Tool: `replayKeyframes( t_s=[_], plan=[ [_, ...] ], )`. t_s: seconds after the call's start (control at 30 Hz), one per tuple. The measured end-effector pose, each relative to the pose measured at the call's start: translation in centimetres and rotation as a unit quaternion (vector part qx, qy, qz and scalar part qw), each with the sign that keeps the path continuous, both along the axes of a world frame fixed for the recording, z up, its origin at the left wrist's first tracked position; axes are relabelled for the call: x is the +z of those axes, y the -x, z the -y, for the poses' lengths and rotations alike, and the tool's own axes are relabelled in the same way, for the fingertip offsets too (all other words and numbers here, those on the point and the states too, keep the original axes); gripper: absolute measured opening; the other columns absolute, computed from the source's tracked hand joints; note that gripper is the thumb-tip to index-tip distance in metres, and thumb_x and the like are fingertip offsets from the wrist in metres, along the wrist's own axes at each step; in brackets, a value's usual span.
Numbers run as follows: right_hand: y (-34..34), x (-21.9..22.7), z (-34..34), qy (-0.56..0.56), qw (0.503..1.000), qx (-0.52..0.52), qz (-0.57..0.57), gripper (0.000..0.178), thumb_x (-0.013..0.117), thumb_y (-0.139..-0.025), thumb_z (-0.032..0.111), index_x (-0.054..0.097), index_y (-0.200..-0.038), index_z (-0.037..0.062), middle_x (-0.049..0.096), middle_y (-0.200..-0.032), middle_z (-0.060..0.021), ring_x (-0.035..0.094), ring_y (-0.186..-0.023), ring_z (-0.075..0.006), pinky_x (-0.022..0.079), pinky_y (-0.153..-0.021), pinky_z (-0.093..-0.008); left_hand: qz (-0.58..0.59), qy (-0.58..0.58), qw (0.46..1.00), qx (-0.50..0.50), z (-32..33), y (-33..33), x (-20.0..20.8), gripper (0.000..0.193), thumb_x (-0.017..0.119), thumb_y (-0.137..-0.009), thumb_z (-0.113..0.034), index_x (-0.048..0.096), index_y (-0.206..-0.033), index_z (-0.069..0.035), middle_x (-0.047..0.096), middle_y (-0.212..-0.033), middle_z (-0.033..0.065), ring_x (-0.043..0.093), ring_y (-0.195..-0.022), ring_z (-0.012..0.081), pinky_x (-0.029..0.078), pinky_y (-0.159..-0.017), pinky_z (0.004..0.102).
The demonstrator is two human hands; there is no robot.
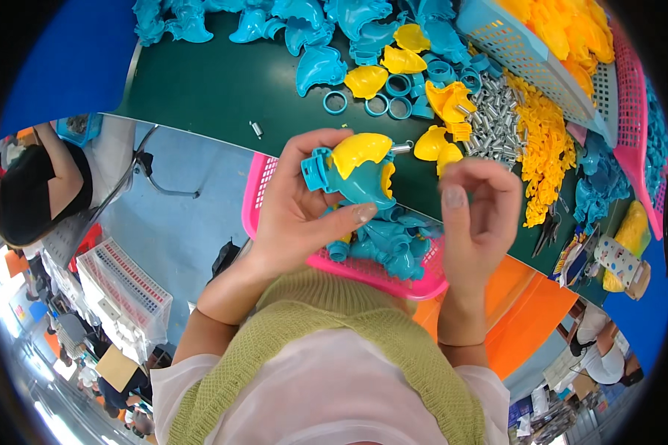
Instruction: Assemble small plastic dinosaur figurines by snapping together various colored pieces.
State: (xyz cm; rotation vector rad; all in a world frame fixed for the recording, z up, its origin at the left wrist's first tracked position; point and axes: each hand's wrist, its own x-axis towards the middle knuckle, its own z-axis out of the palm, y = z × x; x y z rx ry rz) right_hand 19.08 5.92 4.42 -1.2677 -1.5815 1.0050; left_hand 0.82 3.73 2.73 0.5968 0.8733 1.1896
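Observation:
In my left hand (297,200) is a hollow blue plastic toy body (360,182), gripped between thumb and fingers above the basket. A yellow shell piece (361,152) covers its upper side, and a yellow bit shows at its right opening. Next to its upper right end is a small silver metal piece (401,147); whether it is attached I cannot tell. My right hand (482,211) is raised to the right, fingers loosely curled and thumb apart, with nothing visible in it. Its index finger is close to loose yellow shells (432,143) on the green table (223,81).
Under my hands, a pink basket (423,288) holds blue parts. Blue shells (319,68), blue rings (399,85), silver cylinders (490,119) and small yellow pieces (545,148) cover the table's far and right parts. A light-blue basket (527,70) stands far right. Pliers (548,231) lie near the right edge.

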Motion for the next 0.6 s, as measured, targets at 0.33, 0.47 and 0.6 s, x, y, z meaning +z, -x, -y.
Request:
replayKeyframes(
  t_s=[0.33, 0.47, 0.6],
  plan=[
    [-0.2, 0.0, -0.8, -0.002, 0.998, 0.062, -0.032, 0.022, 0.064, -0.072, -0.003, 0.06, -0.093, 0.0003, 0.059, -0.087, -0.0073, 0.056, -0.078, -0.0151, 0.045, -0.069, -0.0255, -0.02, -0.097, 0.99, -0.101, 0.2, 0.2, -1.2, 0.068, 0.074, -0.067, -0.005, 0.034, -0.122, -0.003, 0.041, -0.122, 0.0114, 0.045, -0.113, 0.018, 0.039, -0.093, 0.0335],
    [-0.7, 0.4, -0.8, -0.056, 0.991, 0.121, 0.022, 0.027, 0.067, -0.067, -0.004, 0.063, -0.092, 0.0021, 0.061, -0.085, -0.0085, 0.057, -0.078, -0.0197, 0.046, -0.067, -0.0282, 0.035, -0.057, 0.99, -0.121, -0.4, -0.4, -0.5, 0.066, 0.069, -0.074, -0.006, 0.031, -0.128, -0.002, 0.044, -0.121, 0.0139, 0.047, -0.111, 0.0194, 0.04, -0.092, 0.0327],
    [-4.1, 0.4, -2.0, -0.106, 0.992, 0.037, 0.058, 0.023, 0.058, -0.076, 0.0, 0.061, -0.098, 0.0001, 0.06, -0.089, -0.0071, 0.056, -0.083, -0.0161, 0.043, -0.073, -0.0262, 0.014, -0.065, 0.99, -0.125, -0.3, -0.3, -1.0, 0.061, 0.065, -0.076, -0.003, 0.035, -0.129, 0.001, 0.046, -0.12, 0.0134, 0.047, -0.112, 0.0204, 0.039, -0.094, 0.0325]
  ],
)
